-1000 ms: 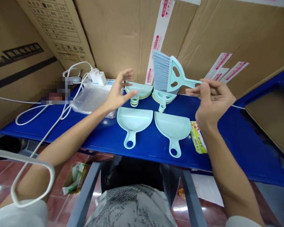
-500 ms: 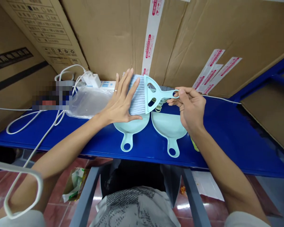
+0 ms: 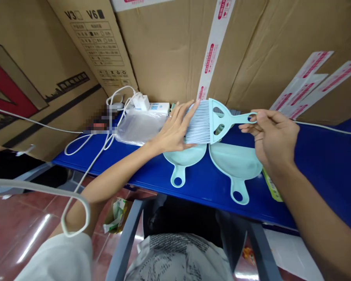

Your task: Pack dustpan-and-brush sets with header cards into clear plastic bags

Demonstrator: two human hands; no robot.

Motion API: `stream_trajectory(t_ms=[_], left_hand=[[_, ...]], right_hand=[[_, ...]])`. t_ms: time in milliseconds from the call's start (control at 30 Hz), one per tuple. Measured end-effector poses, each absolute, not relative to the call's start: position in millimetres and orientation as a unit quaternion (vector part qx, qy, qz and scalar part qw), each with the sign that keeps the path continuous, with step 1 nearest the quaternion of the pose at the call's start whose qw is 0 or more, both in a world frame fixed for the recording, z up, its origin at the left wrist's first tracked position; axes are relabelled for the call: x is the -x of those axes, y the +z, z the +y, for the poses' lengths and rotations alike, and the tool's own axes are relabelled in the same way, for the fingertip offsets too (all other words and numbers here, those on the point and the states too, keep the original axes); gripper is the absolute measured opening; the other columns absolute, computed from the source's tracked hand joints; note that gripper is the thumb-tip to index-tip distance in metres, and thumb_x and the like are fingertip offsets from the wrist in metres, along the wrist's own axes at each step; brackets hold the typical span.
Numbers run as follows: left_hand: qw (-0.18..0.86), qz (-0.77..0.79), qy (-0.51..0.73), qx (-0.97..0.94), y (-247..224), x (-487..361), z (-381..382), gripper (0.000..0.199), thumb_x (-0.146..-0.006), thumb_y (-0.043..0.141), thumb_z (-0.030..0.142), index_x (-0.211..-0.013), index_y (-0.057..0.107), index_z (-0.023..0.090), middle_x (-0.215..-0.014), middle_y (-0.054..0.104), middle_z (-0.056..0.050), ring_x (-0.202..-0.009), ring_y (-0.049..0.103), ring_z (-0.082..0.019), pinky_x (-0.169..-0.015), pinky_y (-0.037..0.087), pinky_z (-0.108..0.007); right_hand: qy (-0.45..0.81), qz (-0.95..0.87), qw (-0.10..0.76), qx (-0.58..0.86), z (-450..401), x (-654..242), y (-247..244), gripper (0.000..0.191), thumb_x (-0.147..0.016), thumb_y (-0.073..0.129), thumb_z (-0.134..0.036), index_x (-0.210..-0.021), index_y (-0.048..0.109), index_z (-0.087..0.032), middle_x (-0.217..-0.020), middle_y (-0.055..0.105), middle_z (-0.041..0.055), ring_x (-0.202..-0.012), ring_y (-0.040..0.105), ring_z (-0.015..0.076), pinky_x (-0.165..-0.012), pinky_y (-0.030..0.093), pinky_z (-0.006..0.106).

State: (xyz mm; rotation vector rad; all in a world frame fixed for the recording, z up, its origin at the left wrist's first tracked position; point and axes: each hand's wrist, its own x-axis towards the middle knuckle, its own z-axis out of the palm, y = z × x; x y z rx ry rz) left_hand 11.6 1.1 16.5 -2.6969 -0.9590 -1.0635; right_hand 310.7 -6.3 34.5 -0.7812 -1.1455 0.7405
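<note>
My right hand (image 3: 273, 134) pinches the ring end of a pale-blue brush (image 3: 219, 121), held level above the blue table (image 3: 152, 168). Against the tips of its grey-blue bristles rests my left hand (image 3: 175, 127), with its fingers stretched and the thumb below the bristles. Two mint dustpans lie under the brush with their handles toward me: the left dustpan (image 3: 187, 156) is partly covered by my left hand and the bristles, and the right dustpan (image 3: 236, 162) sits just beside it.
Clear plastic packaging (image 3: 140, 127) lies left of my left hand, near a white power strip (image 3: 160, 108) and a plug (image 3: 141, 102) with loose white cables. Large cardboard boxes (image 3: 169, 50) stand behind. A yellow-green packet (image 3: 271, 185) is partly under my right forearm.
The view has turned left, so everything appears further right. My right hand still holds the brush, and my left hand remains at the bristles with its fingers slightly closer together.
</note>
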Motion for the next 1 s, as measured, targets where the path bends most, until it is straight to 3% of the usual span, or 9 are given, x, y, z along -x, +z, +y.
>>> stream_trajectory(t_ms=[167,367,500,633,700,833,1000], left_hand=[[-0.012,-0.331,-0.404,0.853,14,-13,1,0.116,-0.085,0.081,0.073,-0.175,0.023,0.028,-0.173,0.043,-0.021,-0.155,0.045,-0.046,-0.128,0.034,-0.065],[-0.062,-0.306,-0.443,0.841,13,-13,-1,0.11,-0.081,0.09,0.064,-0.172,0.038,0.029,-0.167,0.053,-0.018,-0.15,0.054,-0.039,-0.124,0.044,-0.058],[-0.079,-0.322,-0.457,0.826,17,-11,-2,0.066,-0.093,0.082,0.045,-0.155,0.064,0.03,-0.16,0.063,-0.014,-0.144,0.062,-0.034,-0.122,0.046,-0.059],[-0.116,-0.333,-0.488,0.798,19,-12,-1,0.024,-0.1,0.075,0.043,-0.114,0.086,0.026,-0.134,0.08,-0.013,-0.125,0.074,-0.031,-0.113,0.053,-0.057],[-0.141,-0.331,-0.508,0.782,20,-14,-1,0.027,-0.1,0.074,0.048,-0.1,0.087,0.024,-0.116,0.085,-0.011,-0.114,0.078,-0.03,-0.104,0.058,-0.051],[-0.241,-0.376,-0.534,0.717,22,-19,-7,0.054,-0.096,0.07,0.072,-0.085,0.083,0.021,-0.093,0.084,-0.007,-0.087,0.078,-0.026,-0.079,0.061,-0.037],[-0.413,-0.365,-0.514,0.658,29,-24,-14,0.063,-0.086,0.075,0.082,-0.074,0.077,0.02,-0.075,0.078,-0.005,-0.067,0.071,-0.02,-0.06,0.055,-0.03]], right_hand=[[0.317,-0.547,0.679,0.373,-5,-317,32,0.024,-0.094,0.082,-0.046,-0.097,0.077,-0.023,-0.081,0.069,0.0002,-0.065,0.076,0.0175,-0.064,0.069,0.033],[0.336,-0.527,0.684,0.376,-2,-319,33,0.022,-0.091,0.083,-0.043,-0.092,0.074,-0.023,-0.077,0.067,-0.0021,-0.063,0.076,0.0158,-0.056,0.065,0.026],[0.363,-0.528,0.667,0.381,0,-319,31,0.018,-0.09,0.08,-0.038,-0.089,0.072,-0.023,-0.078,0.068,-0.0018,-0.06,0.074,0.0139,-0.053,0.062,0.024],[0.4,-0.524,0.651,0.377,-1,-317,29,0.019,-0.09,0.079,-0.04,-0.088,0.07,-0.023,-0.079,0.07,-0.0009,-0.064,0.075,0.0152,-0.058,0.065,0.025],[0.424,-0.524,0.64,0.369,-4,-314,30,0.024,-0.091,0.079,-0.045,-0.089,0.071,-0.023,-0.08,0.071,0.0002,-0.069,0.077,0.0166,-0.063,0.067,0.028],[0.451,-0.548,0.615,0.344,-15,-305,38,0.035,-0.091,0.081,-0.058,-0.093,0.073,-0.024,-0.088,0.074,0.0008,-0.078,0.079,0.0183,-0.076,0.071,0.033],[0.458,-0.585,0.576,0.34,-23,-299,41,0.036,-0.076,0.098,-0.048,-0.089,0.074,-0.024,-0.079,0.072,-0.0025,-0.067,0.076,0.016,-0.07,0.071,0.033]])
